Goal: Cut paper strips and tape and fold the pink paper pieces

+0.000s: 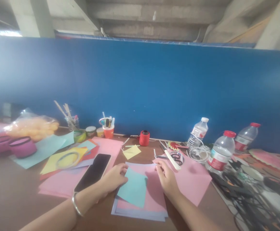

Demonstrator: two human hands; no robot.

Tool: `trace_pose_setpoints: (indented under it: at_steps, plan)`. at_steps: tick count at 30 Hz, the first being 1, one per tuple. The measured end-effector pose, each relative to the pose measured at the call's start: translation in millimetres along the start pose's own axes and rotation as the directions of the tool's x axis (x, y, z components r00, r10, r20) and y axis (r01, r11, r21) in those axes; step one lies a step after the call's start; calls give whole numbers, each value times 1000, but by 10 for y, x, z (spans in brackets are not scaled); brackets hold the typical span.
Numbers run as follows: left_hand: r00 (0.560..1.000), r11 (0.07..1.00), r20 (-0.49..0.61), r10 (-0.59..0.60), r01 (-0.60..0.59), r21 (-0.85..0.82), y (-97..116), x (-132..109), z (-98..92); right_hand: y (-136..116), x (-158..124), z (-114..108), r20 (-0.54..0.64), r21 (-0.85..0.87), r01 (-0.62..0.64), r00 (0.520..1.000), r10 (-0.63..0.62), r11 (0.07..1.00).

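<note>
A stack of pink and pale lilac paper sheets (155,192) lies in front of me on the brown table. On its left part rests a smaller teal paper (132,187), slightly turned. My left hand (114,176) closes its fingers at the left edge of the sheets, its thumb against the teal paper. At the upper right edge, my right hand (166,176) has its fingers bent and pressed on the pink sheet. A black-screened phone (93,173) lies just left of my left hand.
Scissors (177,158) and a white-handled tool (172,160) lie on pink paper (193,179) at right. Bottles (220,154) and tangled black cables (246,192) are beyond. Left are coloured papers (65,157), a tape ring (67,160) and purple bowls (23,147). A red container (144,138) stands behind.
</note>
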State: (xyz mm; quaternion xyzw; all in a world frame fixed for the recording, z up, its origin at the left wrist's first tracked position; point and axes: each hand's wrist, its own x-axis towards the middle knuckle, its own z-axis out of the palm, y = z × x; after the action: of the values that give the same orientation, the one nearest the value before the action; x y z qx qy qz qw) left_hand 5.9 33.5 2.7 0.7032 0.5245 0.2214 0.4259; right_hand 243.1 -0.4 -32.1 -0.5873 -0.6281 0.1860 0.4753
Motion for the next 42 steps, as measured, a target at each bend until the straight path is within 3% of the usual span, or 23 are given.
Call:
trace_pose_setpoints:
  at_steps: [5,12,17,21,23,27,33,36,42]
  plan:
    - [998,987,39,45,-50,151,-6,-113,-24,19,11,4,46,-52,16,999,-13,999]
    - [985,896,73,159,-175,407,-12,-361,-2,-149,-35,7,290,-158,227,941,-175,961]
    - [961,776,171,216,-276,568,34,-504,96,-250,-85,-31,381,-399,347,905,-191,849]
    - [937,689,262,232,-349,635,91,-567,156,-370,-158,-40,456,-410,376,874,-170,831]
    - [937,667,260,232,-348,659,97,-564,175,-451,-200,-34,499,-394,344,859,-117,852]
    - [937,624,233,261,-348,700,68,-554,224,-592,-267,-42,509,-388,127,855,98,913]
    - [939,613,228,257,-341,713,37,-620,350,-668,-301,-117,536,-417,-71,786,309,906]
    - [933,637,218,285,-355,685,68,-617,343,-604,-297,-110,534,-406,-64,793,294,912]
    - [946,707,148,290,-316,633,111,-402,149,-335,-186,-3,432,-159,10,900,60,987]
